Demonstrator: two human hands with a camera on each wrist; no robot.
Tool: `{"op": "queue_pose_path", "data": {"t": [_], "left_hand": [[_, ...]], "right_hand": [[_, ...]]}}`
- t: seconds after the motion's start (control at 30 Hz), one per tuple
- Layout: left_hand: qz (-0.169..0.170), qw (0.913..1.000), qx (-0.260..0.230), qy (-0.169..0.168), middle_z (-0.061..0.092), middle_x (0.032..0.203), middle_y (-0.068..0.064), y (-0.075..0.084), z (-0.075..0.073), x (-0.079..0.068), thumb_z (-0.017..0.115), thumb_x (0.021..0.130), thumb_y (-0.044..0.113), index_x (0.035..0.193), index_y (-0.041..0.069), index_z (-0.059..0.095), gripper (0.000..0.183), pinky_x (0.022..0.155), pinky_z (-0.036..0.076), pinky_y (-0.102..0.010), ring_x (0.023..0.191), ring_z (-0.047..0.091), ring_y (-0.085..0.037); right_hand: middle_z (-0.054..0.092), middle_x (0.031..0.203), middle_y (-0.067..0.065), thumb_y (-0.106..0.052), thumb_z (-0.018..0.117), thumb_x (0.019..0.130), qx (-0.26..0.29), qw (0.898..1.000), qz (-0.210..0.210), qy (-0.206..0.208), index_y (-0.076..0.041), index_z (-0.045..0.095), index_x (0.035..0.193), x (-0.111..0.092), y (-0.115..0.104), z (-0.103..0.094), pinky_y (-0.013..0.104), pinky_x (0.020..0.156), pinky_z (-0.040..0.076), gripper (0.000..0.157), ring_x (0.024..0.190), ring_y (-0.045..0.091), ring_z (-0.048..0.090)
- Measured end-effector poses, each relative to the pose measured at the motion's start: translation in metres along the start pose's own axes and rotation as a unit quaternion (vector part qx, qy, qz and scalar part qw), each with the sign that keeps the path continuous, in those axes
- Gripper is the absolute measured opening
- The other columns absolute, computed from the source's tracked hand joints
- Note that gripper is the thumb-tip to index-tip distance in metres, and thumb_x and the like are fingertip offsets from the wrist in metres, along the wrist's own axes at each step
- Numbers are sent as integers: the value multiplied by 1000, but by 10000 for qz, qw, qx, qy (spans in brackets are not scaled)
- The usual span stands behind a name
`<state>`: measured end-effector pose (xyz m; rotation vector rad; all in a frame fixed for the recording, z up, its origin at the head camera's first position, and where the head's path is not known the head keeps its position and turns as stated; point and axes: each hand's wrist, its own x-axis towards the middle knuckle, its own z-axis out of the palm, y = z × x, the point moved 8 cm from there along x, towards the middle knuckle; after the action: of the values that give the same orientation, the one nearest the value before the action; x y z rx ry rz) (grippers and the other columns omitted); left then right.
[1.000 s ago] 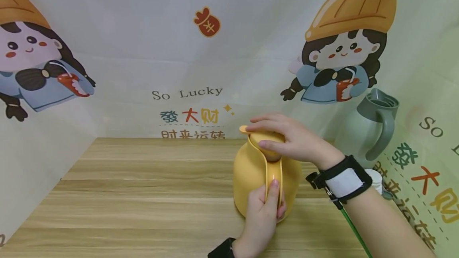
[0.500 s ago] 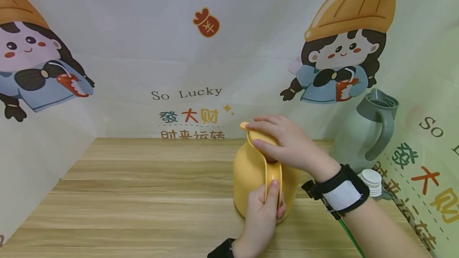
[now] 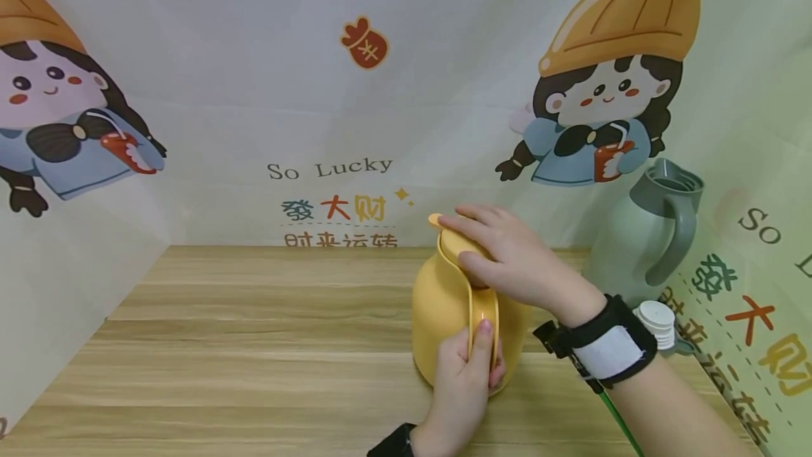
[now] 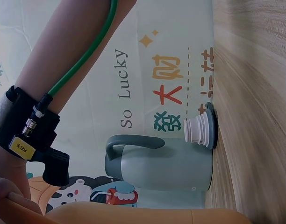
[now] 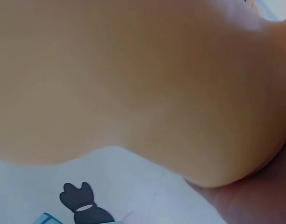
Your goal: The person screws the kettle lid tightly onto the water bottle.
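A yellow thermos jug (image 3: 434, 323) stands on the wooden table with its handle towards me. My left hand (image 3: 459, 379) grips that handle, thumb laid along its outer side. Over the top, my right hand (image 3: 523, 259) holds the round yellow lid (image 3: 458, 242), thumb on the near side and fingers across the far side. A small tab (image 3: 434, 220) sticks out at the lid's far left. Close up, the jug's smooth body (image 5: 133, 84) fills most of the right wrist view, and parts of the right hand's grip are hidden there.
To the right stands a grey-green thermos jug (image 3: 624, 245) with a dark grey spout and handle. A white ribbed stopper (image 3: 657, 323) with a grey cap lies upside down beside it. Printed cloth walls (image 3: 216, 90) close in the table (image 3: 254, 344) at back and sides.
My right hand has shifted slightly on the lid, and the lid's tab has moved a little up and to the right. The left hand and the jug's body have stayed in place.
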<state>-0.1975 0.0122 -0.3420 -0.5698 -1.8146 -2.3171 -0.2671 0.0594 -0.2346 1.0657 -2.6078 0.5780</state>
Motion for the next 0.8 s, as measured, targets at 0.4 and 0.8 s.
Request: {"op": "queue_pose_path", "data": {"t": [0.4, 0.8], "left_hand": [[57, 10000, -44, -22, 37, 47, -16, 0, 1, 0, 35, 102, 16, 64, -5, 44, 45, 41, 27, -17, 41, 33, -9], [133, 9999, -7, -39, 38, 48, -17, 0, 0, 0, 35, 102, 16, 62, -4, 43, 46, 42, 28, -17, 43, 34, -9]], "right_hand": [[41, 132, 19, -33, 41, 94, -792, 9931, 861, -18, -12, 39, 137, 1, -10, 1, 52, 100, 27, 48, 121, 36, 33], [46, 123, 20, -38, 39, 95, -1473, 9781, 1470, 82, -8, 41, 135, 5, -15, 4, 52, 87, 37, 50, 108, 38, 41]]}}
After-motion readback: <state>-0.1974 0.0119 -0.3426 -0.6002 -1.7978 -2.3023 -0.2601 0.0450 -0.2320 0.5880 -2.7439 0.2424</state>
